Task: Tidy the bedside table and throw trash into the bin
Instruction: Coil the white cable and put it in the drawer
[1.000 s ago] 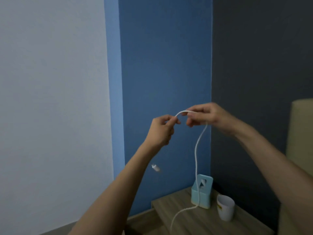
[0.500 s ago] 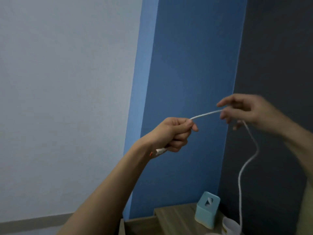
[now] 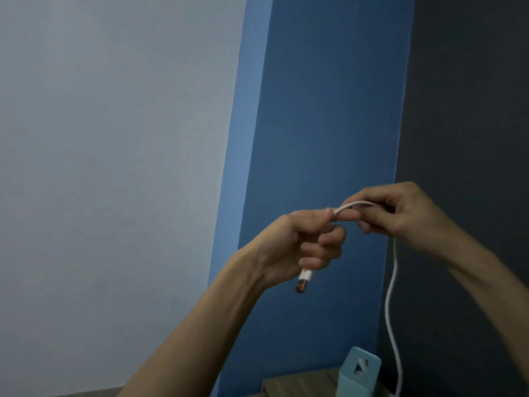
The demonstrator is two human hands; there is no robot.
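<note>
Currently the 2 hands are raised, close together. Left hand (image 3: 300, 245) is curled round the thin white charging cable (image 3: 390, 299), whose white plug end (image 3: 303, 282) pokes out below the fist. Right hand (image 3: 400, 216) pinches the same cable just beside it, with a short arc between the 2 grips. Judgement: this forms 1 loop for coiling. The slack hangs toward the brown wooden bedside table (image 3: 297, 386), beside a pale teal plastic box (image 3: 359, 376). No bin in view.
</note>
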